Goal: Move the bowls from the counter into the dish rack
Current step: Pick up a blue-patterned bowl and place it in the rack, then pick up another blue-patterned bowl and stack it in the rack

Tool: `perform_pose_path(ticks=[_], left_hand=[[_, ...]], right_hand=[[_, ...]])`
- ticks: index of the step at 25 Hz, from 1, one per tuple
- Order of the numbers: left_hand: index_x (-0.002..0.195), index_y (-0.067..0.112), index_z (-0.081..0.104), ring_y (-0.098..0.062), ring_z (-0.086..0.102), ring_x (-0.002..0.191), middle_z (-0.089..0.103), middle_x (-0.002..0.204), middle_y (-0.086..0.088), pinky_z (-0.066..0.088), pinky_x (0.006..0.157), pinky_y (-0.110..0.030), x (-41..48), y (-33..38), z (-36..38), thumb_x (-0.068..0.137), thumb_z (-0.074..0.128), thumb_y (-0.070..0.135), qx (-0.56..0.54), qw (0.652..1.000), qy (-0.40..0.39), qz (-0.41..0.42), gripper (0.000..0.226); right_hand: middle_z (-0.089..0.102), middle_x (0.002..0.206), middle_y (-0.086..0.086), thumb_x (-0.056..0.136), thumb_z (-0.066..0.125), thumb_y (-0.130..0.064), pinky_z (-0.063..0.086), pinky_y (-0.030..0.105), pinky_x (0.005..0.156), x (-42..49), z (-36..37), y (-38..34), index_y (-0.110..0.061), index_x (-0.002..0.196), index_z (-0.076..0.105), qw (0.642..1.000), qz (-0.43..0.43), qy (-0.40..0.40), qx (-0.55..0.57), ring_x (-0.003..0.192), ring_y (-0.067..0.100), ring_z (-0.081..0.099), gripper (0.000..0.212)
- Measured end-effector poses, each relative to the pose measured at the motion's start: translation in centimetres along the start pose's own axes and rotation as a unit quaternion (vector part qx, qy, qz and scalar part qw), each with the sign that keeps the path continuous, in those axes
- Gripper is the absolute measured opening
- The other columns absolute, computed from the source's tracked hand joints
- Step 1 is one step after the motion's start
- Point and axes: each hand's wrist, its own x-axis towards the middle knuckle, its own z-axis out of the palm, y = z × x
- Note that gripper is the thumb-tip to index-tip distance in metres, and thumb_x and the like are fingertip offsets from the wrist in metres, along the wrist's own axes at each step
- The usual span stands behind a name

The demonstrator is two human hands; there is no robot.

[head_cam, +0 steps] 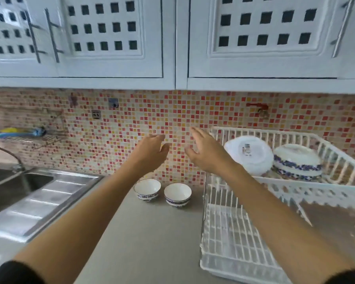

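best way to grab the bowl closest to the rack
Take the right bowl by its rim, coming down from above with the right hand, thumb inside and fingers on the outer wall. It stands upright and open, its foot is narrow, and the left bowl stands close beside it, so a side approach looks cramped.

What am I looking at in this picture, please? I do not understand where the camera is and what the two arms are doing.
There is one picture, taken by a camera worn on a person's head, looking forward and down. The two arms are that person's own. The left hand and right hand are raised in front of the tiled wall, open and holding nothing. Below them, on the grey counter, stand two small bowls with blue patterns, upright and empty. To the right is a white dish rack; its upper shelf holds a white dish and a blue-patterned bowl. A steel sink is at the left.
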Motion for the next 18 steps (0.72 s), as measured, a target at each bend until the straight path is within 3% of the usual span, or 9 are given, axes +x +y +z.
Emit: perform_pose_path(ticks=[6,12,18], left_hand=[[0.134,0.004,0.047,-0.033,0.050,0.125,0.053,0.137,-0.019,0.039,0.103,-0.040,-2.9,-11.3,5.7,0.099,0.038,0.025,0.018,0.989,-0.121,-0.080,0.042],[0.137,0.006,0.041,-0.035,0.049,0.126,0.045,0.143,-0.015,0.040,0.104,-0.042,-5.1,-16.5,14.5,0.098,0.036,0.027,0.014,0.976,-0.190,-0.101,0.044],[0.128,0.006,0.047,-0.037,0.051,0.121,0.051,0.134,-0.016,0.042,0.097,-0.042,-1.1,-19.4,23.0,0.099,0.033,0.032,0.001,0.955,-0.254,-0.151,0.041]], right_hand=[[0.016,0.157,0.011,0.095,0.041,-0.035,0.019,0.037,0.116,0.8,13.7,-3.9,-0.005,0.148,0.013,0.986,0.129,-0.077,0.076,0.145,0.026,0.018,0.066],[0.033,0.147,0.018,0.093,0.045,-0.032,0.036,0.040,0.104,0.4,23.2,0.3,0.002,0.144,0.021,0.941,0.318,-0.098,0.063,0.132,0.033,0.037,0.065],[0.043,0.139,0.018,0.091,0.046,-0.035,0.044,0.039,0.093,2.1,31.4,6.1,0.002,0.140,0.030,0.908,0.404,-0.106,0.039,0.125,0.034,0.046,0.063]])
